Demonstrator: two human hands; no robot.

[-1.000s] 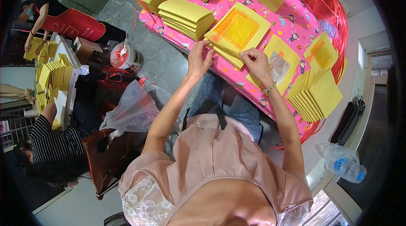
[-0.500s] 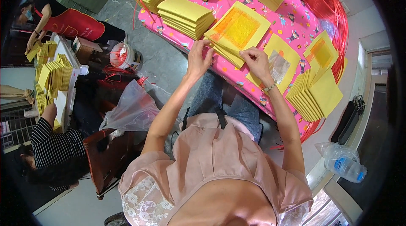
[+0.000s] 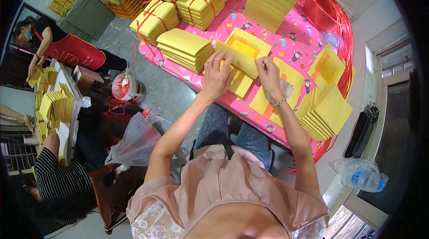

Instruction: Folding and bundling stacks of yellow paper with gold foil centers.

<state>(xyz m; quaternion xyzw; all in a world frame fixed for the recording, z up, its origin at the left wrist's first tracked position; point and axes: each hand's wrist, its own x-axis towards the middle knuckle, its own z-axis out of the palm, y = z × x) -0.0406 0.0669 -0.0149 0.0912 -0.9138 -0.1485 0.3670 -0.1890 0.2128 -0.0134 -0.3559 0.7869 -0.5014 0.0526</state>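
— Yellow sheets (image 3: pixel 243 60): where are they held?
— Over the pink table (image 3: pixel 292 33), pinched at both ends: left hand (image 3: pixel 217 76) and right hand (image 3: pixel 269 74), fingers clamped on them.
— And beside them?
— A yellow stack (image 3: pixel 184 50) is seen left.

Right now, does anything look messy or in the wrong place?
Yes. A loose tangle of red plastic string spills over the far corner of the pink patterned table instead of being wound up, and a crumpled clear plastic bottle lies on its side on the floor.

A folded yellow paper sheet (image 3: pixel 241 60) lies tilted on the pink table.
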